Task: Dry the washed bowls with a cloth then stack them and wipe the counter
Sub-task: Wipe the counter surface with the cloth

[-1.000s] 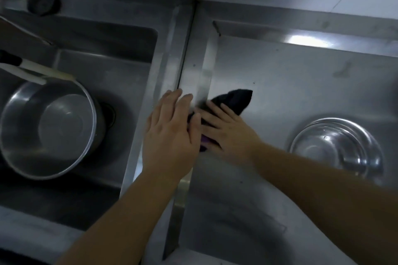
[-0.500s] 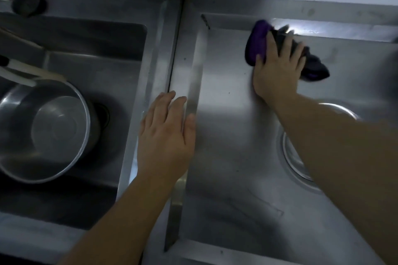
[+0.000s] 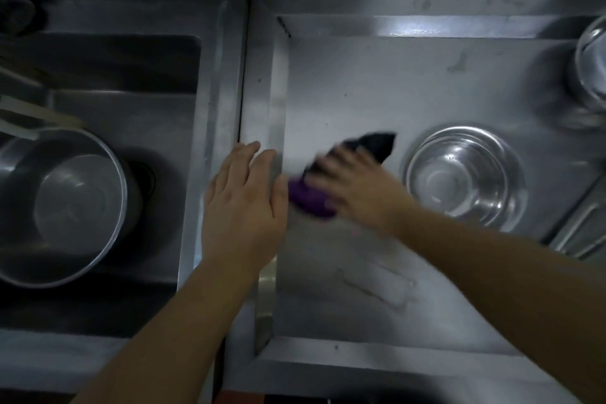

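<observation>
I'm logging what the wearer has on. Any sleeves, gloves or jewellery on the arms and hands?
None visible. The left hand and right hand are bare, both forearms uncovered to the frame edge. The right hand is motion-blurred, so a thin ring could go unseen.

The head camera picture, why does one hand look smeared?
Head view: the right hand and its purple cloth are motion-blurred mid-wipe; the resting left hand is sharper; glare streaks the counter's back rim; the sink lies in shadow.

Two bare forearms, left hand [image 3: 242,200], right hand [image 3: 357,187], no sleeves
</observation>
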A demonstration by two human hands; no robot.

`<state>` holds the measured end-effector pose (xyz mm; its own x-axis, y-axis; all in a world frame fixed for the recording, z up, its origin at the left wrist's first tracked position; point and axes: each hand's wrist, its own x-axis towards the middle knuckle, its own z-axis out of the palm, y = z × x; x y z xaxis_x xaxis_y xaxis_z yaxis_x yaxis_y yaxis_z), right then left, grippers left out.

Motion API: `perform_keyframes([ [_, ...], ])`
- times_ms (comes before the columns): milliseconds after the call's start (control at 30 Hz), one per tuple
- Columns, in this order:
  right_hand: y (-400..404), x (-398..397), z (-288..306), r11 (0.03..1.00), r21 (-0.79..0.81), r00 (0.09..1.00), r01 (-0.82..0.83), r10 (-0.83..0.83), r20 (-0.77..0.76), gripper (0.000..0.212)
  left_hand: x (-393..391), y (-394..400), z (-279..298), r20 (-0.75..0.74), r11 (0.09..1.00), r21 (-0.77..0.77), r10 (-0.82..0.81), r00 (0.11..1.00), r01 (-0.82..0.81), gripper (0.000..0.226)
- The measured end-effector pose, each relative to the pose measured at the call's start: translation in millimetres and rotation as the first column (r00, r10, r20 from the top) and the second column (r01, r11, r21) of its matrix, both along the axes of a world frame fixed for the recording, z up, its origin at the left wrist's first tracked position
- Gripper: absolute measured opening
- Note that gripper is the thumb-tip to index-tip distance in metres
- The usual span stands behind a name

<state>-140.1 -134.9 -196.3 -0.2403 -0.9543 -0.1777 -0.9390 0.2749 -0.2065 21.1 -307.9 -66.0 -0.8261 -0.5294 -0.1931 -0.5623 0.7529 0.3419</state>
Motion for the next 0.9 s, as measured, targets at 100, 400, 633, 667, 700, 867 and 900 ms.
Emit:
perform_keyframes([
  [100,-17,-39,13,0.883,0.034,0.877,0.469,-0.470,0.100,0.061,9,8,3,0.000,1.000,-0.007,-0.031,1.000,0.031,0.040],
  [400,67,116,19,0.914,0.016,0.896,0.406,-0.401,0.189,0.066,37,43,5,0.029,0.995,0.006,-0.101,0.994,0.101,0.051],
  [633,161,180,26,0.917,0.212,0.878,0.337,-0.388,0.282,0.063,55,84,2,0.131,0.975,0.070,-0.217,0.967,0.209,0.047],
  [667,173,185,28,0.906,0.234,0.865,0.353,-0.411,0.287,0.064,57,92,3,0.145,0.973,0.074,-0.226,0.963,0.217,0.047],
  [700,185,190,30,0.893,0.253,0.850,0.371,-0.437,0.294,0.064,58,99,3,0.156,0.971,0.075,-0.234,0.960,0.225,0.048],
  [867,238,190,39,0.807,0.300,0.774,0.508,-0.581,0.251,0.063,62,141,0,0.238,0.942,0.079,-0.335,0.912,0.325,0.052],
  [900,249,186,40,0.786,0.307,0.755,0.537,-0.610,0.242,0.064,62,149,-1,0.251,0.940,0.084,-0.342,0.906,0.331,0.053],
])
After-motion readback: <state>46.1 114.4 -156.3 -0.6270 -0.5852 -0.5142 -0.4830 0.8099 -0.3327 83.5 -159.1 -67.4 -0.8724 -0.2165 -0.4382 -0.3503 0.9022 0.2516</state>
